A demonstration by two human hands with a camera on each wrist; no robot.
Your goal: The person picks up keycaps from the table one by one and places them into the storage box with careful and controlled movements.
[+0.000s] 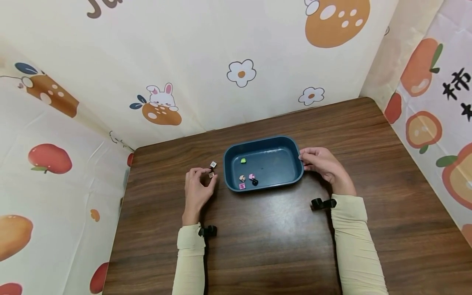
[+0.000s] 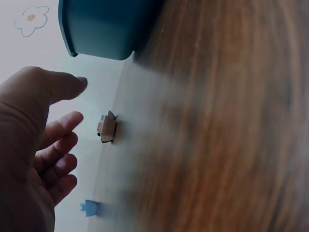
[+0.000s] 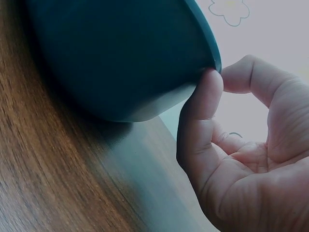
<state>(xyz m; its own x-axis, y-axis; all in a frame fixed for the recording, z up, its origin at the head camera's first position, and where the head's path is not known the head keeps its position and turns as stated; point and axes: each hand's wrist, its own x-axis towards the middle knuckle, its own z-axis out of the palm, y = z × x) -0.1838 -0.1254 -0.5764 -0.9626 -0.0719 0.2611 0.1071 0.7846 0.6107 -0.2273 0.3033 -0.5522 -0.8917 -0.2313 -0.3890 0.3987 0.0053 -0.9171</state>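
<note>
"How do the hands stand?"

"The left hand (image 1: pixel 195 191) has thumb and fingers parted, apparently gripping nothing. The right hand (image 1: pixel 326 167) pinches the rim of the tray (image 1: pixel 274 163) at its right end."

"What could go wrong?"

"On the left, I'd worry about a bad grasp. The tan block (image 1: pixel 211 175) is tiny and the white block (image 1: pixel 213 164) sits just beside it, so closing fingers could knock one away or catch both."

"And on the right?"

"A tug on that one end could swing the tray round and slide the loose pieces about. The green piece (image 1: pixel 243 161) and the pink piece (image 1: pixel 252 176) both lie in its left half."

"So where is the tan block, exactly?"

"Left of centre in the head view, at the left hand's fingertips and just left of the tray. The left wrist view shows it beyond the tips, with no contact that I can see. The right hand is well apart from it, across the tray."

"And the blue piece (image 2: pixel 90 208)?"

"Lower left of the left wrist view, past the fingers; I can't tell whether it's the white block."
</note>
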